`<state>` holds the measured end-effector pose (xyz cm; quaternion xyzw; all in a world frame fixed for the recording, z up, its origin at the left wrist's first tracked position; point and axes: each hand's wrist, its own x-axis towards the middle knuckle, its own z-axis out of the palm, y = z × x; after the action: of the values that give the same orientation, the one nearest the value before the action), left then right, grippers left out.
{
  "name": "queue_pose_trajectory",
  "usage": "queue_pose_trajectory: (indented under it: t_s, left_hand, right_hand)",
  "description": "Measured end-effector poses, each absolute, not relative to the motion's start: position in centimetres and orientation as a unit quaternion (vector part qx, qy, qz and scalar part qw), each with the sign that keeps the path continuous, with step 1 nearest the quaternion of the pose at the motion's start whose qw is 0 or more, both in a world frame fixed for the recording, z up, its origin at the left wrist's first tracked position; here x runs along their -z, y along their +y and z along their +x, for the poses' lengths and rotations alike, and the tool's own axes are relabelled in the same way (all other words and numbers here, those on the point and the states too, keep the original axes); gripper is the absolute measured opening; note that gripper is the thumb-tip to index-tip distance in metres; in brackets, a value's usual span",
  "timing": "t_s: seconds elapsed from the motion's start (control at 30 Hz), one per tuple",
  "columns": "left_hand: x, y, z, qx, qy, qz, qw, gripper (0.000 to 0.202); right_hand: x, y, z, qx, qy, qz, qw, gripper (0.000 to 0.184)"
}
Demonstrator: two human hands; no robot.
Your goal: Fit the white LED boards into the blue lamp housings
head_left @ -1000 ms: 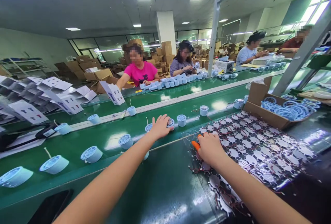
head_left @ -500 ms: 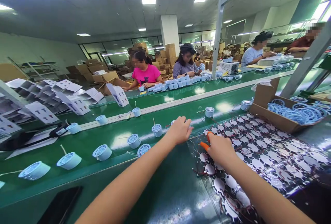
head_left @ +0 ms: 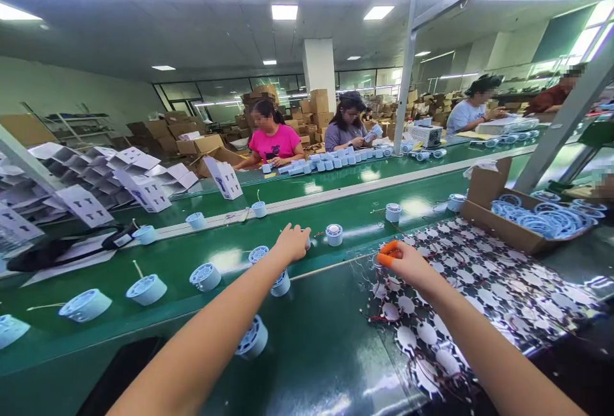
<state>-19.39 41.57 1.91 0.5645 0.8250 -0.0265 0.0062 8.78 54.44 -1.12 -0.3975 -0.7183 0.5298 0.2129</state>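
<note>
Checking the hands: what's the right one doing?

Its right hand [head_left: 407, 265] is closed around an orange-handled tool [head_left: 387, 253], gripping it firmly above the wired boards [head_left: 467, 294].

Which way does the tool point?

Its long axis lies roughly crosswise, with the orange end sticking out leftward from the fingers. The tip is hidden.

And the left?

The left hand [head_left: 291, 243] is half-curled, palm down, over the table [head_left: 316, 352], near a blue housing [head_left: 334, 234]. It seems to hold nothing.
</note>
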Motion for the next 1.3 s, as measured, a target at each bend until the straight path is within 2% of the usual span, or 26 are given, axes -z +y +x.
queue_pose_trajectory:
  t_s: [0.1,0.23,0.3,0.4,0.53,0.6,0.67,0.77,0.83,0.97,1.13,1.3]
  left_hand:
    - [-2.4,41.1,-18.0,0.007,0.822,0.57,0.008,0.055]
    - [-3.0,37.1,-12.9,-0.029,0.783,0.619,0.055,0.054]
    - [-2.5,34.7,-10.0,-0.062,0.761,0.638,0.097,0.046]
    - [-0.7,31.8,-7.0,-0.134,0.73,0.655,0.142,0.026]
    - [2.0,30.6,-6.5,-0.264,0.688,0.662,0.138,0.012]
    - [3.0,30.7,-7.0,-0.309,0.666,0.67,0.11,0.009]
    - [3.7,30.8,-7.7,-0.331,0.64,0.69,0.072,0.014]
    - [4.5,30.8,-8.2,-0.353,0.639,0.682,0.035,0.027]
    - [4.9,30.6,-8.1,-0.377,0.666,0.642,0.045,0.028]
    - [5.5,30.4,-7.7,-0.406,0.704,0.578,0.074,0.021]
    - [4.9,30.2,-8.2,-0.373,0.733,0.567,0.048,0.019]
    - [3.7,30.4,-8.2,-0.432,0.74,0.495,0.145,0.012]
  right_hand:
    - [1.0,54.3,8.7,-0.584,-0.689,-0.356,0.241,0.045]
    - [0.8,54.2,8.3,-0.637,-0.646,-0.322,0.27,0.035]
    - [0.7,54.0,8.1,-0.656,-0.621,-0.318,0.287,0.036]
    - [0.7,53.6,8.0,-0.694,-0.598,-0.287,0.281,0.048]
    - [1.3,51.5,7.1,-0.698,-0.616,-0.265,0.251,0.05]
    - [1.9,49.9,6.4,-0.682,-0.641,-0.265,0.23,0.042]
    - [2.6,48.4,5.7,-0.631,-0.7,-0.255,0.218,0.035]
    - [3.6,47.3,5.2,-0.505,-0.805,-0.226,0.214,0.036]
    - [4.1,47.2,5.2,-0.449,-0.844,-0.201,0.214,0.037]
    - [4.5,47.5,5.2,-0.429,-0.857,-0.185,0.218,0.03]
    - [4.5,46.9,5.0,-0.411,-0.849,-0.239,0.229,0.024]
    - [5.0,46.4,4.9,-0.396,-0.849,-0.256,0.237,0.023]
